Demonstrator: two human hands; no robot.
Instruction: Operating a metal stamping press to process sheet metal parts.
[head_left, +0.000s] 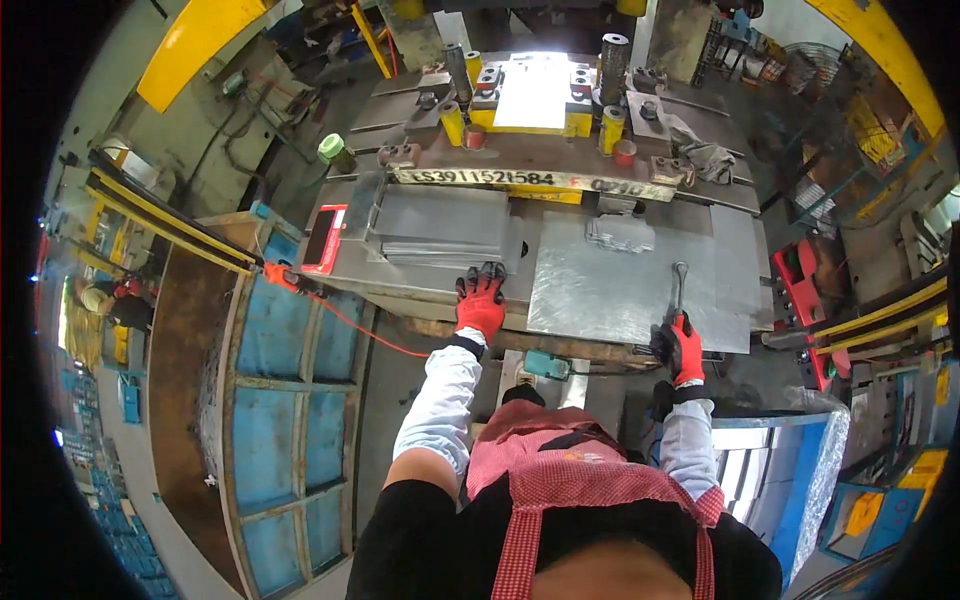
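Observation:
My left hand [481, 302], in a red glove with black fingertips, lies with its fingers spread at the front edge of a stack of grey metal sheets [445, 222]. My right hand [684, 352], gloved alike, is closed round the lower part of a wrench [681, 285], whose ring-shaped end points away from me over a large bare metal plate [600, 290]. Several small flat metal pieces [620, 233] are piled toward the back of that plate. Beyond stands a press die [540, 178] with upright posts and a brightly lit top.
A phone-like black device [322, 238] on a red-edged sheet lies left of the stack. A green-capped bottle [336, 152] stands farther back. Blue framed panels [270, 420] are at my left, a blue plastic-wrapped frame [815, 480] at my right. A grey rag [705, 155] lies beside the die.

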